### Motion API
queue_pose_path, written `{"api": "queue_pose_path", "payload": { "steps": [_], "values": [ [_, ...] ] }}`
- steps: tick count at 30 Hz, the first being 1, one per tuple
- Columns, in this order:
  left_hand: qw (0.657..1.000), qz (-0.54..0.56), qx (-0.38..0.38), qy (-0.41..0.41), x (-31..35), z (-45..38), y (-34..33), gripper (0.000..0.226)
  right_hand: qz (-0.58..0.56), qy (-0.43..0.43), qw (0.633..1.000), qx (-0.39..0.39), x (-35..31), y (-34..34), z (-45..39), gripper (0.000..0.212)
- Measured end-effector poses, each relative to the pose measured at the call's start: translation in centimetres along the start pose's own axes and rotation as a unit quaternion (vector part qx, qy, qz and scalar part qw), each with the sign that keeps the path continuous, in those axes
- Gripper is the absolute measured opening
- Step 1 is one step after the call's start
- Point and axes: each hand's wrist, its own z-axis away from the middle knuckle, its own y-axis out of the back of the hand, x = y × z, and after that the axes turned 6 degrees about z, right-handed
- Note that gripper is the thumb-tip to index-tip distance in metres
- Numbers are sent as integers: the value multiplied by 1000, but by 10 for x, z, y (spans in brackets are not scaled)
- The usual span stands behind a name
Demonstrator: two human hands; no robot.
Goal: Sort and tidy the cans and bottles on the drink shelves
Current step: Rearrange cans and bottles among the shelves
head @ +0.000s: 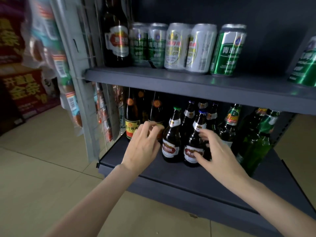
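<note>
On the bottom shelf [213, 182], a brown bottle [193, 147] is gripped by the right hand [217, 151] while another is reached by the curled left hand [143, 146], its hold unclear; cans [188, 48] above appear partly grouped, green bottles [253, 142] seemingly unsorted.

Shop, drinks aisle. Dark metal shelves [171, 77], retail gondola type, with wire mesh side panel [109, 117]. Upper shelf: rows of beer cans [177, 47], same brands grouped, beside one tall bottle [117, 40]. Lower shelf [171, 175]: many beer bottles [171, 139], brown and green, labels facing out. Left of unit: packaged goods [71, 103] hanging with barcodes, red printed cartons [25, 93] stacked on tiled floor [42, 168].
</note>
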Motion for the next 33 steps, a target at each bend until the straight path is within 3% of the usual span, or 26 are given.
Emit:
{"api": "queue_pose_path", "payload": {
  "steps": [3,6,11,14,17,22,26,29,33],
  "values": [
    [996,-35,87,10,-10,-30,44,33,-18,93,993,72,-40,36,-19,49],
    [986,-60,135,79,-28,-55,83,37,-70,131,979,142,-80,59,-58,39],
    [966,-104,112,208,-78,-75,117,47,-71,154,979,117,-137,60,-142,50],
    [972,-127,83,179,-99,-73,119,53,-96,120,985,84,-170,50,-199,68],
    [976,-155,77,133,-111,-70,121,48,-158,66,979,109,-196,45,-254,85],
    [976,-173,72,112,-118,-69,124,46,27,22,989,145,-216,31,-310,106],
    [977,-173,62,111,-117,-69,123,48,-7,20,980,197,-222,24,-311,104],
    [975,-191,48,98,-117,-67,125,45,-121,75,960,239,-222,21,-299,99],
    [977,-187,37,96,-115,-68,128,44,-146,126,949,251,-224,34,-263,91]
  ]
}}
